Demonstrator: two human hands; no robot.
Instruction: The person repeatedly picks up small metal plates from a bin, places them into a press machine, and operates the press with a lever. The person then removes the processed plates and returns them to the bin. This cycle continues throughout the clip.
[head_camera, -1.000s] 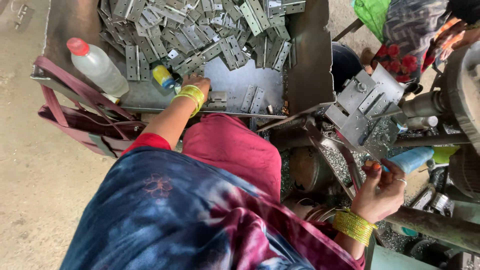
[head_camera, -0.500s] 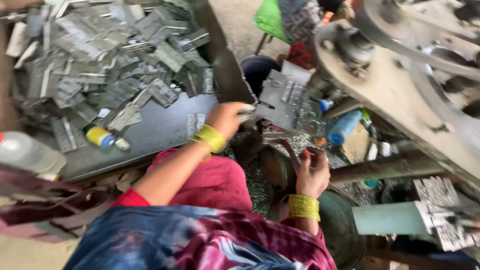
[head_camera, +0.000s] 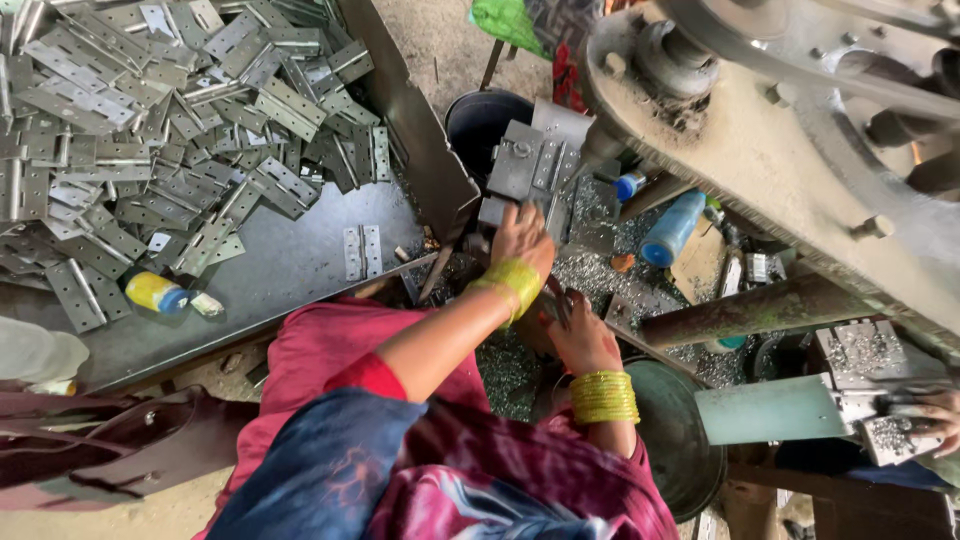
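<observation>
Both my hands at the machine's metal block.

My left hand (head_camera: 522, 238) rests on the metal block (head_camera: 530, 165), fingers together; my right hand (head_camera: 582, 338) sits below at 5 o'clock, grip hidden, I cannot tell. Hinges (head_camera: 170, 130) pile on the tabletop (head_camera: 290, 275) at 9 o'clock.

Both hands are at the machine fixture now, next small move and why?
Probably seat the piece: the left hand rests against the grey metal fixture and the right hand sits just below it, over the metal shavings. What the fingers hold is hidden. The hinge pile on the tray lies out of hand.
</observation>
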